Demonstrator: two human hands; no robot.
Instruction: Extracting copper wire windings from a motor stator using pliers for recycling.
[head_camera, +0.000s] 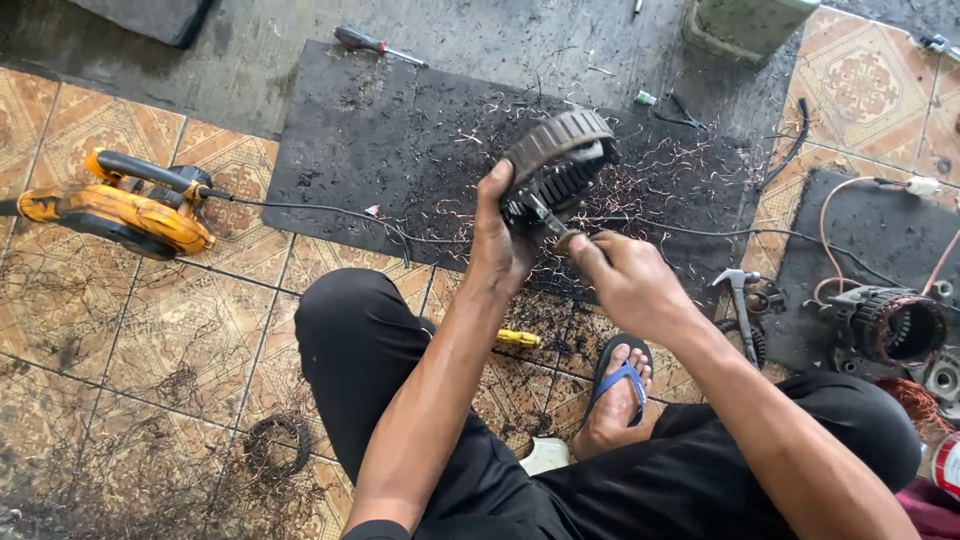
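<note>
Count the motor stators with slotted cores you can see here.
2. One stator core is held up over the black mat by the left hand, with the right hand beside it. The second stator lies at the right. Others may be hidden.

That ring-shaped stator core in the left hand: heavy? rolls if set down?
The stator core looks like laminated metal, so probably heavy for its size and rigid. Its round rim would likely roll if stood on edge. The left hand grips its edge; grime may make it slippery.
</note>
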